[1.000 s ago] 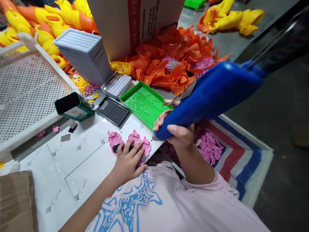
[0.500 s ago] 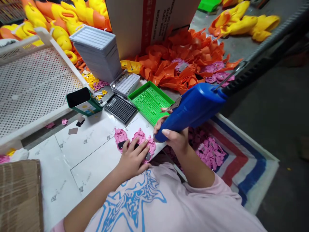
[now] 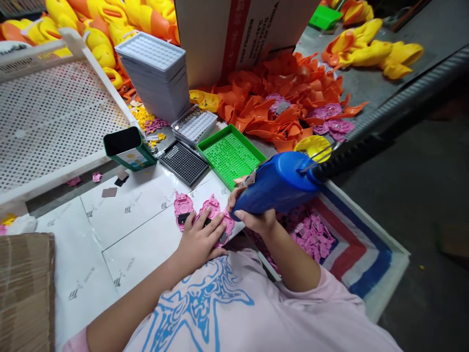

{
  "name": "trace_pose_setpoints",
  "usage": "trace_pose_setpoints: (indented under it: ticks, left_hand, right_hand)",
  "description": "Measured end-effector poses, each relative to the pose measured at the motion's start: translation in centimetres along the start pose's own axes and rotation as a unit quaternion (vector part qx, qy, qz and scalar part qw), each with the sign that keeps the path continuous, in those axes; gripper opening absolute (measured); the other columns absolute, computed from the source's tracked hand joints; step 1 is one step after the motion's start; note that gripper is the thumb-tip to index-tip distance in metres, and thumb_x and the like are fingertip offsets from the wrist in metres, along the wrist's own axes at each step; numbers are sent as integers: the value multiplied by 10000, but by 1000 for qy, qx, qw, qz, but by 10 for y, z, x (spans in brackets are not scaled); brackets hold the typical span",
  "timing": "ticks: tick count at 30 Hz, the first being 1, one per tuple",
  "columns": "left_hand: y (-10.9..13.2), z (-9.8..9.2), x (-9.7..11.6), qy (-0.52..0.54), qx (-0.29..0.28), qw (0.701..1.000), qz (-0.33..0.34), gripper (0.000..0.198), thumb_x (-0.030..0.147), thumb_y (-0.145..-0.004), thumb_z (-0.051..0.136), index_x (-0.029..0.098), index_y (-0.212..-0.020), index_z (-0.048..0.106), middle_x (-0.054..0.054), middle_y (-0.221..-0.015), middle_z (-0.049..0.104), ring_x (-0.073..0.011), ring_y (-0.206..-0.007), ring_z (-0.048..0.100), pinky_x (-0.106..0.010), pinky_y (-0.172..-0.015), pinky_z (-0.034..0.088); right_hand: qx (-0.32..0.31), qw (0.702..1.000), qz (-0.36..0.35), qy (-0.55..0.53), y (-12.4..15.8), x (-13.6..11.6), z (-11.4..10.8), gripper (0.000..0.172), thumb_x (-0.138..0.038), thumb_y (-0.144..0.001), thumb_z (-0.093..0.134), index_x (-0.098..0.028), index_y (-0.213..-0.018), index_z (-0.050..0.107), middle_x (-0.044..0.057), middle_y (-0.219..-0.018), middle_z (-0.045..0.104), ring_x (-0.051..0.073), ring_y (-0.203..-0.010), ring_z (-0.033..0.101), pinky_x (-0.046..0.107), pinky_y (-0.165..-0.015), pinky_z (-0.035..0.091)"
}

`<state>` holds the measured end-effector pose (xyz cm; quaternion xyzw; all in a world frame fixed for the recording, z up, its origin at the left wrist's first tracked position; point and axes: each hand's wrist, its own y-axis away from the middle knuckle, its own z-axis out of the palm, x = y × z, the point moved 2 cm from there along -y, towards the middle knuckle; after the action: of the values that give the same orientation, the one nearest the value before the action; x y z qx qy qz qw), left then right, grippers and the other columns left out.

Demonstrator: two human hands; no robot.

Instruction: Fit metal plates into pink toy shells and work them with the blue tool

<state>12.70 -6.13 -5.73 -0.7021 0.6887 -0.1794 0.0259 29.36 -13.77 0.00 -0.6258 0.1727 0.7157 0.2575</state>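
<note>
Steadying the pink parts [image 3: 183, 201] with your left hand [image 3: 201, 239], you lay it flat over them, fingers a little spread, gripping nothing. The parts sit side by side on the white table [image 3: 146, 215], close to your body and near the green tray [image 3: 216, 138]. Your right hand [image 3: 256, 221] is wrapped around the blue driver [image 3: 280, 183], its nose at the rightmost part [image 3: 229, 222]; I can't tell whether the tip touches. The step in hand looks like lining up the driver; the next move calls for firm left fingers and a square tip. Against half a second ago, the driver stands more upright, and a yellow piece [image 3: 318, 144] now shows behind it.
</note>
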Motion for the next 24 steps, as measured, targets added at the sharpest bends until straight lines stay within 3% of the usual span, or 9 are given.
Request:
trace_pose_setpoints:
  ticks: [5, 8, 11, 15, 24]
  left_hand:
    - [-2, 0, -1, 5, 7, 1000, 6, 543, 630, -803, 646, 257, -1196, 662, -72, -1265, 666, -373, -1275, 488, -478, -1062, 208]
    - [-2, -2, 0, -1, 14, 1000, 9, 488, 585, -821, 640, 251, -1176, 670, -76, -1293, 648, -369, -1278, 476, -483, -1056, 213]
    - [-2, -5, 2, -11, 23, 1000, 10, 429, 528, -832, 631, 263, -1166, 678, -93, -1332, 617, -368, -1255, 473, -485, -1030, 234]
    - [-2, -9, 2, -8, 27, 1000, 1, 390, 460, -830, 631, 283, -1174, 679, -107, -1278, 634, -345, -1203, 483, -473, -1004, 262]
    - [-8, -11, 2, 7, 28, 999, 18, 352, 426, -845, 618, 253, -1143, 692, -86, -1177, 686, -325, -1149, 492, -458, -983, 276]
  right_hand:
    - [16, 1000, 2, 10, -1, 0, 3, 251, -323, -570, 745, -219, -716, 568, -11, -613, 580, 150, -565, 581, 338, -606, 546]
    - [49, 997, -1, -53, -7, -11, -1, 236, -320, -579, 727, -208, -721, 576, -10, -628, 593, 152, -563, 591, 327, -579, 529]
    - [124, 986, -54, -101, -20, -26, -14, 224, -337, -584, 715, -210, -718, 588, -19, -637, 588, 147, -556, 586, 327, -588, 527]
    - [220, 968, -103, -64, -39, -29, -34, 161, -326, -598, 696, -201, -654, 611, -1, -656, 600, 144, -575, 576, 312, -570, 517]
    - [189, 980, -56, -36, -50, -1, -42, 165, -314, -613, 703, -178, -642, 614, -7, -618, 594, 124, -529, 551, 293, -555, 486]
